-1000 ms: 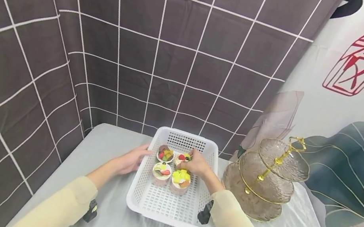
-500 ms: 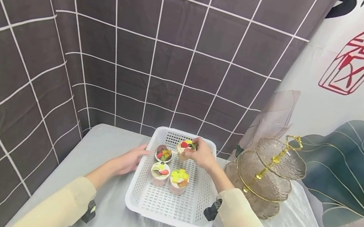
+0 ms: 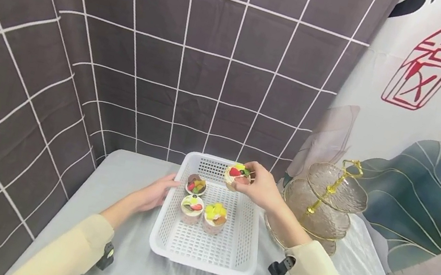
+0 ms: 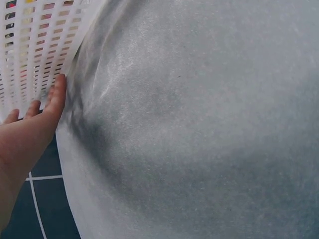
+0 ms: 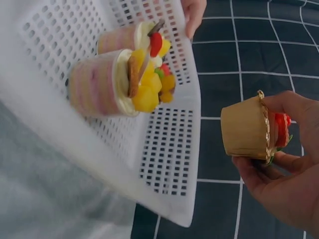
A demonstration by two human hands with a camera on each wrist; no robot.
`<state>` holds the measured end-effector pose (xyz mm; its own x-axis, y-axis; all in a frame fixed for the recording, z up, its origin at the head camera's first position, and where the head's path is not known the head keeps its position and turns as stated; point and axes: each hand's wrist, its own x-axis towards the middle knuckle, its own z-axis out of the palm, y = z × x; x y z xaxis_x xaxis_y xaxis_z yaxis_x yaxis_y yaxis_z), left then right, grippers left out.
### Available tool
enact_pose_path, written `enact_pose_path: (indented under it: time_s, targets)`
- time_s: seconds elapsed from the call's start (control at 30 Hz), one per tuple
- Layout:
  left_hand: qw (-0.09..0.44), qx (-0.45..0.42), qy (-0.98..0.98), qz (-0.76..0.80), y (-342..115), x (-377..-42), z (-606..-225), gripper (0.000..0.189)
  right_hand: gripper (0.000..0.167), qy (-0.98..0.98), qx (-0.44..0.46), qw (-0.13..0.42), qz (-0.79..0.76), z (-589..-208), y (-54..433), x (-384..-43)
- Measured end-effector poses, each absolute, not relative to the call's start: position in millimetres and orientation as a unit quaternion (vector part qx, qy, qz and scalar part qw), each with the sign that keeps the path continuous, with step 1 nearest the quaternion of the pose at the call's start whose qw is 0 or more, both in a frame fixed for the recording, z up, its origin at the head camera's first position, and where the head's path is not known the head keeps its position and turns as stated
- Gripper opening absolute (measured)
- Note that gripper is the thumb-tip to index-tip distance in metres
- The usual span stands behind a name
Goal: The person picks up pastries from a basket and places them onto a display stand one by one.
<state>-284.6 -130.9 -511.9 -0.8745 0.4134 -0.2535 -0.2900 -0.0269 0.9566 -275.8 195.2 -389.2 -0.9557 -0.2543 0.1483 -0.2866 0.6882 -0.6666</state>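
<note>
My right hand (image 3: 261, 186) pinches a fruit-topped cupcake (image 3: 236, 176) by its rim, above the back right of a white plastic basket (image 3: 203, 267). In the right wrist view its gold paper cup (image 5: 245, 130) shows, red fruit on top. My left hand (image 3: 153, 193) lies along the basket's left side, its fingers straight against the wall in the left wrist view. Inside the basket stand a dark cupcake (image 3: 196, 185) with mixed fruit, a cream-topped one (image 3: 192, 207) with a red piece, and one with yellow cubes (image 3: 215, 213).
To the right stands a three-tier glass stand (image 3: 336, 188) with a gold post, partly behind my right forearm. A pale grey cloth (image 3: 120, 237) covers the table. Dark gridded curtain (image 3: 150, 62) hangs behind and at left.
My right hand has lifted the fruit-topped cupcake out from among the others and carried it up and rightward. My left hand stays at the basket's side.
</note>
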Motion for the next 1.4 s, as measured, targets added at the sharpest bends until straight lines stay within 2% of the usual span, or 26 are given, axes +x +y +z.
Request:
enact_pose_path:
  time_s: [0.33,0.57,0.73,1.1,1.4]
  targets:
    - [0.243,0.044,0.658,0.711,-133,-282,-509,0.066,0.054,-0.904,0.15,0.018,0.4,-368,222,-251]
    - [0.247,0.049,0.657,0.71,-131,-281,-508,0.065,0.054,-0.914,0.165,0.061,0.366,-347,247,-233]
    - [0.247,0.047,0.656,0.712,-131,-283,-511,0.065,0.057,-0.915,0.138,0.064,0.372,-332,268,-222]
    - [0.245,0.044,0.658,0.711,-132,-285,-513,0.065,0.066,-0.918,0.085,0.119,0.369,-301,320,-214]
    - [0.244,0.038,0.658,0.711,-132,-284,-512,0.066,0.062,-0.913,0.056,0.148,0.377,-295,362,-203]
